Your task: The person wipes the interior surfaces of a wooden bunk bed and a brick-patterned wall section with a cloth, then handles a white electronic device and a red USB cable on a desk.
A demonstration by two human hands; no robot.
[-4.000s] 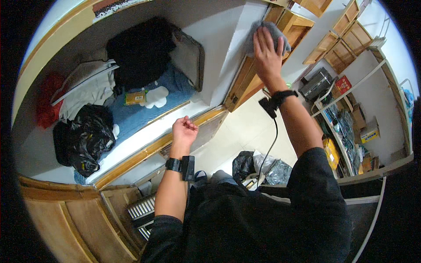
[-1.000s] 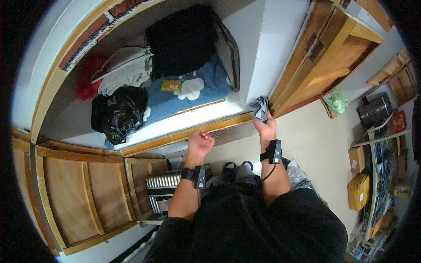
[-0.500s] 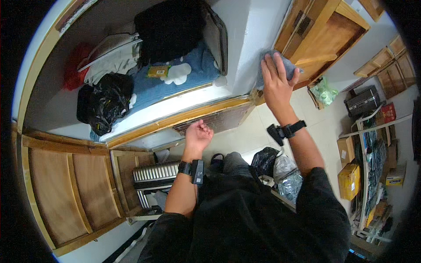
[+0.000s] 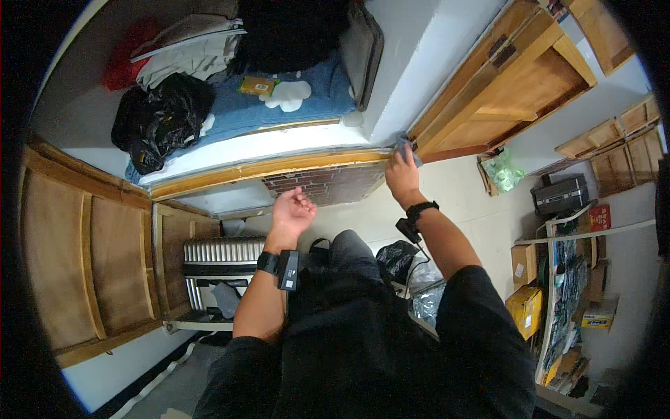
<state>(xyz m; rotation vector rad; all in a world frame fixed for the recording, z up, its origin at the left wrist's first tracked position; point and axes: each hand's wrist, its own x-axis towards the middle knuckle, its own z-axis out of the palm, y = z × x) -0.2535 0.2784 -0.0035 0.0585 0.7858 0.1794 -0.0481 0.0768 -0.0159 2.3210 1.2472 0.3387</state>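
Observation:
My right hand presses a small grey-blue cloth against the right end of the wooden shelf edge, where it meets the white divider panel. My left hand hangs in the air below the shelf edge, palm up with fingers loosely curled, holding nothing. Both wrists carry black bands. The shelf above holds a black bag, folded clothes, a blue cloth and a dark suitcase.
A wooden wardrobe door stands open at the left, another wooden door at the right. A silver ribbed suitcase lies on the floor below. Shelves with boxes line the right side. Black plastic bags lie near my legs.
My right hand has dropped with the cloth from the white panel down to the end of the wooden shelf edge. My left hand has opened a little and stayed below the edge.

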